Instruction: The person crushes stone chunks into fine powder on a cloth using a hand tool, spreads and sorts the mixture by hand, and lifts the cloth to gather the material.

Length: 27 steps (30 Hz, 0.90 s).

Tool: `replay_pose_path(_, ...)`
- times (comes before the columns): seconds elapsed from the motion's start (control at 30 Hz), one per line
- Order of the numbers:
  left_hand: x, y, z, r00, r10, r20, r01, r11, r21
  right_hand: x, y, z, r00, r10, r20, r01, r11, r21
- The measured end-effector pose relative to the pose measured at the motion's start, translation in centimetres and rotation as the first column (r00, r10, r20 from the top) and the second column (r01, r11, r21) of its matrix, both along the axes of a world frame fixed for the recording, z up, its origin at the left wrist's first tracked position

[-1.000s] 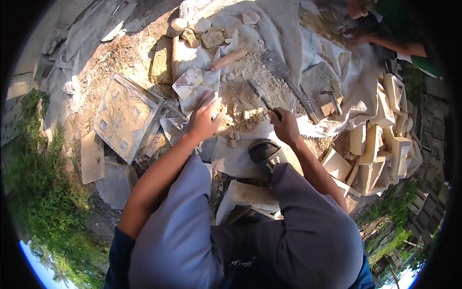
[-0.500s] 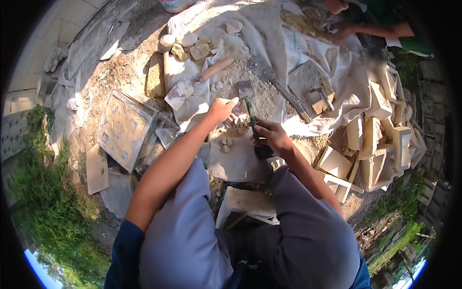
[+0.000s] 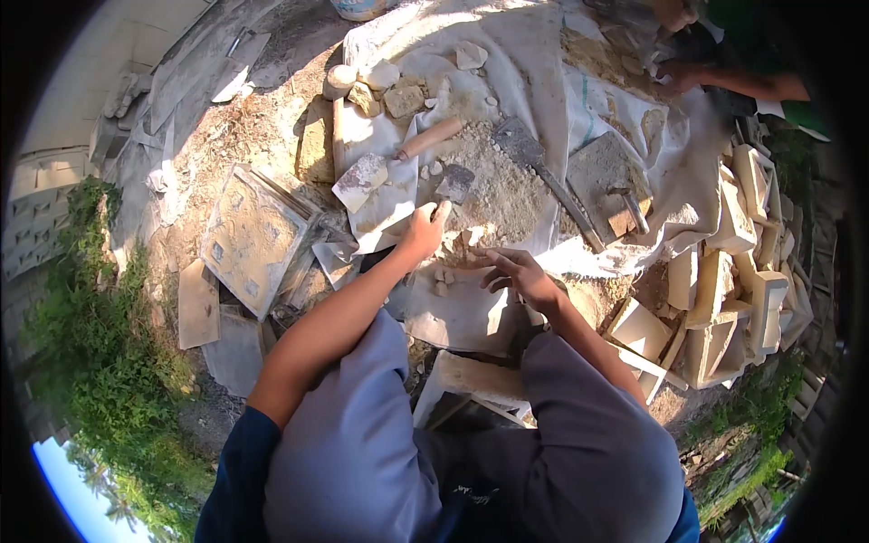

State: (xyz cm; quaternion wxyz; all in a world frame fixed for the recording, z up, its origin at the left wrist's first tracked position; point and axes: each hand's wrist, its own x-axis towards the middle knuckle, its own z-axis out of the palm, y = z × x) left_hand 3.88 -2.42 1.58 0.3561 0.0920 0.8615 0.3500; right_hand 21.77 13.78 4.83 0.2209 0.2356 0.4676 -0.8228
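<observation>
My left hand [image 3: 424,230] is closed on a scraper, whose flat grey blade [image 3: 455,183] points up and away over the sandy rubble; its handle is mostly hidden by my fingers. To the right, my right hand [image 3: 516,274] has its fingers spread and holds nothing, beside small yellowish chunks [image 3: 471,240]. Beyond the blade lie a wooden handle [image 3: 430,138] and a pale block [image 3: 361,182]. A dark long-handled tool [image 3: 552,181] rests on the rubble, and a hammer [image 3: 629,207] lies on a grey slab [image 3: 599,169].
Stacked cream moulded pieces [image 3: 724,271] stand at the right. A square mould panel [image 3: 253,239] leans at the left near flat tiles [image 3: 198,305]. Stones [image 3: 404,100] lie on the white sheet [image 3: 529,54]. A co-worker's arm [image 3: 742,83] reaches in at the top right.
The scraper has passed from my right hand to my left hand. My right hand has let go and its fingers have spread. The camera view has shifted a little.
</observation>
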Motion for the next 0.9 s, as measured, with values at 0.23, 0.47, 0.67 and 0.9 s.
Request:
replay_pose_path(0.23, -1.8, -2.9, 3.1, 0.854, -0.115, -0.507, 0.187, 0.978, 0.093, 2.6, 0.2, -2.6, 0.992, -0.127, -0.029, 0.12, 0.979, -0.162)
replay_pose_path(0.47, -5.1, -2.7, -0.2, 0.816, -0.406, -0.41, 0.265, 0.895, -0.359, 2.8, -0.1, -2.7, 0.984, -0.174, -0.039, 0.166, 0.973, -0.161)
replay_pose_path(0.67, -4.0, -2.6, 2.0, 0.893, -0.275, -0.356, 0.242, 0.961, -0.134, 3.0, -0.2, -2.9, 0.982, -0.183, -0.048, 0.176, 0.976, -0.125)
replay_pose_path(0.9, -1.4, -2.4, 2.3, 0.865, -0.298, -0.403, 0.293, 0.953, -0.076, 2.9, -0.3, -3.4, 0.975, -0.213, -0.06, 0.204, 0.971, -0.127)
